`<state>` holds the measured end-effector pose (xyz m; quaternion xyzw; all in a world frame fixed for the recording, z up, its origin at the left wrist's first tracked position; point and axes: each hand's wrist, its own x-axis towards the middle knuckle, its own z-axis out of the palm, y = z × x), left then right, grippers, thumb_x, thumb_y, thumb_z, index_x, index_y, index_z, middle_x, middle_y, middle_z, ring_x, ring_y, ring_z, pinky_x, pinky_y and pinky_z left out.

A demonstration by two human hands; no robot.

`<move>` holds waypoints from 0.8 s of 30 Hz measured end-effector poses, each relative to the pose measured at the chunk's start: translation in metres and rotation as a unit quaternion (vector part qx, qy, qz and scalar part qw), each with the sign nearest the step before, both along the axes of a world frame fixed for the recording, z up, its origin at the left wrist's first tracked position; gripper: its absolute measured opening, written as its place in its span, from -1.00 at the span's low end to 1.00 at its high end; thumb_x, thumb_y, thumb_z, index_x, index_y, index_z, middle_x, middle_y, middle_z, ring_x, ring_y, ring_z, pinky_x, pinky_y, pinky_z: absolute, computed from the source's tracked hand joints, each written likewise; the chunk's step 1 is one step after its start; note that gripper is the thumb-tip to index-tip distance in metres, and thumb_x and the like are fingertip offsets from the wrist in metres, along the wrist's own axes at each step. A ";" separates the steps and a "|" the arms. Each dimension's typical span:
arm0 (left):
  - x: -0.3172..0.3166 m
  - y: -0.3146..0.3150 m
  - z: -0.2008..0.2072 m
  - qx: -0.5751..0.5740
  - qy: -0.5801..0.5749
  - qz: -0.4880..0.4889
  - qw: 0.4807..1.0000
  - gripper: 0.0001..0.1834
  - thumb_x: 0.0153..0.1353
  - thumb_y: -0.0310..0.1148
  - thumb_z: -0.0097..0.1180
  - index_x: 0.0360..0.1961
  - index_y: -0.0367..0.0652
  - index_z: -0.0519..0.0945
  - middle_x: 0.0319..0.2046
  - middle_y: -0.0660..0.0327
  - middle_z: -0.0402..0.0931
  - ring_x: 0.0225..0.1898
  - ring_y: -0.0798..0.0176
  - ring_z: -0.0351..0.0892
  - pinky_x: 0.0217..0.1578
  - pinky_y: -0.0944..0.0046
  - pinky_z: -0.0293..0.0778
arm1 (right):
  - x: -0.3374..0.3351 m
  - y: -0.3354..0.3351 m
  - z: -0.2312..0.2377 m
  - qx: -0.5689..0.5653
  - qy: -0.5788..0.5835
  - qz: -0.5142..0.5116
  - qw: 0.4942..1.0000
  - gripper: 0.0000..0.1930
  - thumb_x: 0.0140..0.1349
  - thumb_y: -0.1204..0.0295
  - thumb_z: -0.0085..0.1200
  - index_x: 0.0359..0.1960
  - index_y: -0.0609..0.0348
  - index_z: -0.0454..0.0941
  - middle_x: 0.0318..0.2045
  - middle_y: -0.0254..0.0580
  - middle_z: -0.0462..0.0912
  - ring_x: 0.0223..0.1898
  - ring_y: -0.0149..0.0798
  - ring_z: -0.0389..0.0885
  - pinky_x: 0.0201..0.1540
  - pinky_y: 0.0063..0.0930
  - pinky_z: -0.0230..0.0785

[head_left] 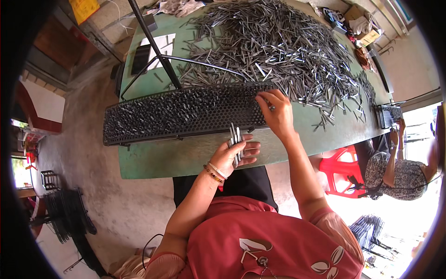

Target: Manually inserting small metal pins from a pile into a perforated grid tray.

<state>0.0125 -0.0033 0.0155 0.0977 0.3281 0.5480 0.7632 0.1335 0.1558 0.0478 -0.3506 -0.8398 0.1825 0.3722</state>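
My left hand (232, 157), palm up in front of the rack, is closed around a small bundle of thin metal strips (236, 139) with the thumb laid over them. Over the right end of a long black perforated rack (223, 118), my right hand (277, 111) has its thumb and fingertips pinched together. Whatever sits between those fingertips, if anything, is too small to make out. Many of the rack's holes at the left and middle hold upright strips; bare holes show along the front and toward the right.
A large heap of loose metal strips (278, 51) covers the far part of the green table (153, 165). A black metal frame (160, 58) rises behind the rack near a dark phone-like slab (141, 59). To the right, a co-worker (395, 174) handles another rack beside red stools (341, 172).
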 end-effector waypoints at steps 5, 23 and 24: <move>0.000 0.003 0.007 0.071 0.004 0.002 0.997 -0.64 0.33 -0.30 -0.08 0.08 -0.24 0.36 -0.03 0.01 0.48 -0.04 0.10 0.54 -0.06 0.10 0.52 | 0.012 -0.029 0.012 -0.321 -0.007 0.194 0.927 -0.77 0.11 0.33 0.23 -0.35 0.29 0.64 -0.48 -0.17 0.61 -0.46 -0.37 0.55 -0.41 -0.47 0.38; 0.014 0.015 -0.001 -0.008 0.030 0.006 0.999 -0.64 0.31 -0.29 -0.05 0.05 -0.27 0.41 -0.07 0.00 0.51 -0.04 0.12 0.53 -0.09 0.13 0.52 | 0.022 0.021 0.001 -0.220 0.127 -0.016 0.967 -0.82 0.16 0.43 0.19 -0.25 0.28 0.61 -0.43 -0.28 0.65 -0.36 -0.50 0.54 -0.25 -0.61 0.38; 0.015 0.015 -0.001 -0.005 0.015 0.003 1.000 -0.65 0.31 -0.31 -0.05 0.05 -0.27 0.41 -0.08 0.01 0.51 -0.06 0.12 0.54 -0.10 0.12 0.53 | 0.019 0.025 -0.002 -0.201 0.124 -0.002 0.972 -0.82 0.15 0.43 0.19 -0.25 0.25 0.62 -0.43 -0.28 0.65 -0.37 -0.50 0.54 -0.26 -0.61 0.38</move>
